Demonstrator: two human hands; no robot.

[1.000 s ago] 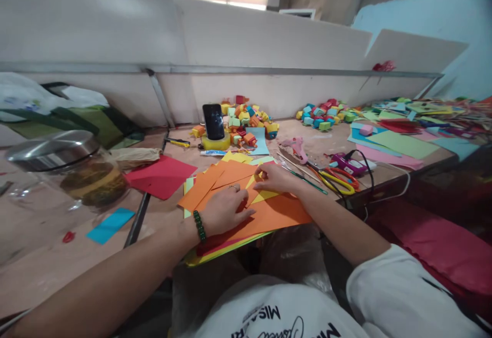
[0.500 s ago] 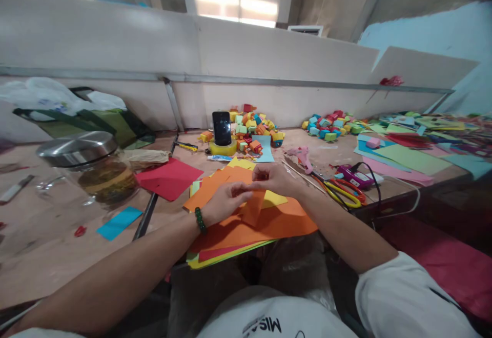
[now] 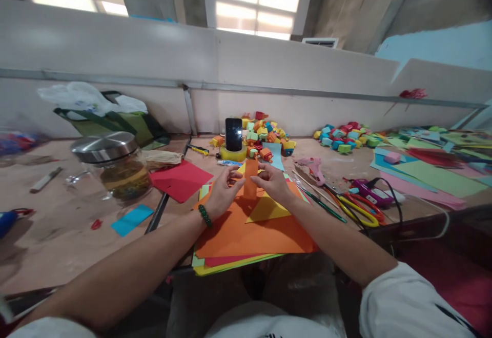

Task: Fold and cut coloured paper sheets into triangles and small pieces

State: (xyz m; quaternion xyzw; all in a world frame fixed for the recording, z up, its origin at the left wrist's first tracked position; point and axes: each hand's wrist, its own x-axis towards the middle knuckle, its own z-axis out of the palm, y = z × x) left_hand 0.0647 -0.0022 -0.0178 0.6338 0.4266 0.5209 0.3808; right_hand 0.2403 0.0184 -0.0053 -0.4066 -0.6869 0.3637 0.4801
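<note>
Between my two hands stands a narrow orange paper strip (image 3: 251, 180), raised above the paper stack. My left hand (image 3: 226, 190) pinches its left edge, with a dark green bead bracelet (image 3: 205, 215) on the wrist. On the right edge, my right hand (image 3: 274, 184) closes with thumb and fingers. Beneath them lies a stack of coloured paper, an orange sheet (image 3: 246, 238) uppermost, with red, yellow and green edges showing below it. A yellow paper piece (image 3: 267, 211) rests on the orange sheet under my right wrist.
Left are a lidded glass jug (image 3: 123, 174), blue paper (image 3: 131, 220) and red paper (image 3: 180, 180). A phone (image 3: 233, 134) stands in a tape roll (image 3: 233, 154) before piled paper cubes (image 3: 269, 135). Rightward lie a pink glue gun (image 3: 313, 169), yellow-handled scissors (image 3: 357, 211) and a purple device (image 3: 371, 193).
The orange piece, earlier low and angled under my hands, now stands upright as a strip between them. My hands have moved apart to its two sides. The camera view has shifted left.
</note>
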